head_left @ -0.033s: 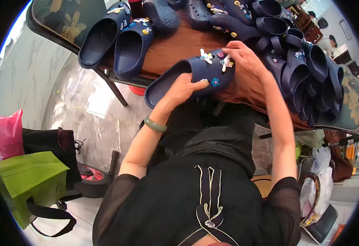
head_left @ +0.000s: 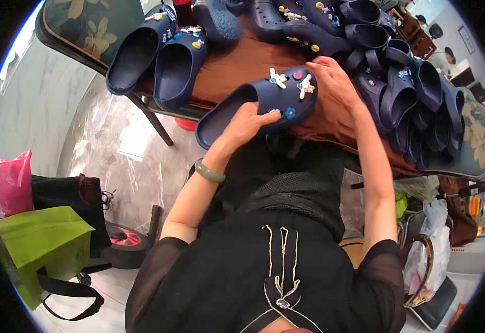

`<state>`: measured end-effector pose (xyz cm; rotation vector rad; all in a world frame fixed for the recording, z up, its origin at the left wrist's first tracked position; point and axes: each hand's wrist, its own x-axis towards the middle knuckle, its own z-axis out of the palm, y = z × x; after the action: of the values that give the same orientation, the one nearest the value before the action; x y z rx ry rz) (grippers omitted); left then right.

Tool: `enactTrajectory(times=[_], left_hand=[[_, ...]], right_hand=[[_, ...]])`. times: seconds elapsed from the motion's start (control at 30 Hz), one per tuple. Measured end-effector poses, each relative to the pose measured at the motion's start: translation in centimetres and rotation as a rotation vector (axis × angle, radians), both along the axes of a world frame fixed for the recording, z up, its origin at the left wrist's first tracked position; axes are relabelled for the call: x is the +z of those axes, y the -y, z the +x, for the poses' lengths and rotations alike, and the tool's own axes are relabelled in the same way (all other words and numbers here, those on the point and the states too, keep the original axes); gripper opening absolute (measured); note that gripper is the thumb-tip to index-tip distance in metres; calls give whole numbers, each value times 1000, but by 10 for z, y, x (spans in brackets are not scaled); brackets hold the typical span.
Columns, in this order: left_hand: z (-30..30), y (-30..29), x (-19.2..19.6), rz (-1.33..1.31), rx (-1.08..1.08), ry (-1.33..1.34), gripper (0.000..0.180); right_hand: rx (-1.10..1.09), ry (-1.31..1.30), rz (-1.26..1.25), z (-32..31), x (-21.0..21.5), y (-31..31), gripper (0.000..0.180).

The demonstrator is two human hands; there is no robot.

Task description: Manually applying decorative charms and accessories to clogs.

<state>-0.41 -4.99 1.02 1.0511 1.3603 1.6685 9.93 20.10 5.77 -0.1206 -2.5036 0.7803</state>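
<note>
In the head view, a table (head_left: 67,39) with a flower-patterned top crosses the upper frame, its middle spread with brown cloth (head_left: 214,83). At the upper left two navy clogs (head_left: 180,69) lie side by side with their openings toward the person; just right of them another shows its textured sole (head_left: 220,22). More clogs crowd the upper edge, and a heaped pile (head_left: 409,100) fills the upper right, close beside the right forearm. Below the table edge is a red object (head_left: 186,123), mostly hidden. At the left rim stand a pink bag (head_left: 9,183), a dark bag (head_left: 59,205) and a green bag (head_left: 42,238), near a red-centred wheel (head_left: 123,238). A whitish plastic bag (head_left: 436,244) is at the lower right.

The held clog (head_left: 269,99) is in the upper centre, slanting, heel to the lower left and toe to the upper right. It is navy, open-backed, with two white figures, a purple round charm and a blue flower on the upper; another pale charm shows by the thumb. The left hand (head_left: 245,122) grips it, thumb across the upper, other fingers partly hidden at the opening. The right hand (head_left: 334,80) is bent at the toe; whether its fingertips pinch anything cannot be told.
</note>
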Motion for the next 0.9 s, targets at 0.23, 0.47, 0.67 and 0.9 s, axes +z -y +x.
enactTrajectory(times=[0.23,0.47,0.67,0.9], left_hand=[[-13,-21,16,-7,184,-37,26],[-53,-67,35,22,482,-137,30],[-74,-88,8,-65,493,-544,42],[-60,-35,-7,-65,435,-487,42]], right_hand=[[-371,-86,-199,56,-84,-27,24],[-286,-172,61,56,-75,-3,17],[-226,-157,82,67,-83,-7,15],[-208,-114,-4,62,-84,-2,16]])
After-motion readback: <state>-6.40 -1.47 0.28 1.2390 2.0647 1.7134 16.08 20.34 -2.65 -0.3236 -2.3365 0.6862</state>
